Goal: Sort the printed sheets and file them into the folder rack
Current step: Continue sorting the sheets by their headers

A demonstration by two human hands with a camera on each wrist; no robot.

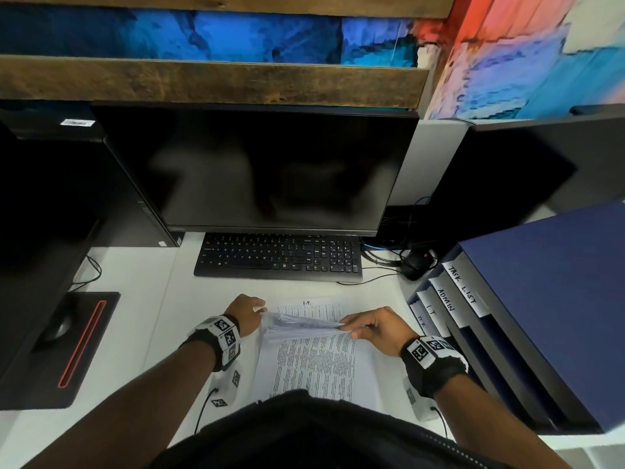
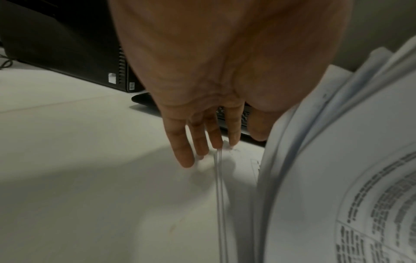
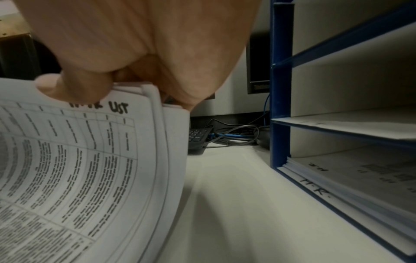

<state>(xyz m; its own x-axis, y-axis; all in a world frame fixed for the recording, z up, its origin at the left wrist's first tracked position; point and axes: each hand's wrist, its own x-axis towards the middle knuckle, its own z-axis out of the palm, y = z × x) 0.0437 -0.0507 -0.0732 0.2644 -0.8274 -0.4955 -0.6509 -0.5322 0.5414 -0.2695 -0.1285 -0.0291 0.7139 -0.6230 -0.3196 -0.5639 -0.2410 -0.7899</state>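
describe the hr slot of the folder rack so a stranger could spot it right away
Start at the blue folder rack on the desk's right side, beside the right hand. Go to its bottom shelf. Unlike the shelves above, it holds a stack of sheets, and its front strip is handwritten H.R.

Sheets [image 1: 314, 363]: thin white printed paper, matt. Bench [image 1: 142, 299]: smooth white, matt. Rack [image 1: 548, 299]: blue matt board with paper labels. Monitor [image 1: 263, 170]: glossy black screen. Shelf [image 1: 209, 81] above monitor: rough brown wood.

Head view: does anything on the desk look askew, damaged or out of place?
Nothing damaged or spilled. The only irregular thing is the stack of printed sheets: its top sheets are lifted and curled between the left hand and right hand, fanned unevenly for sorting.
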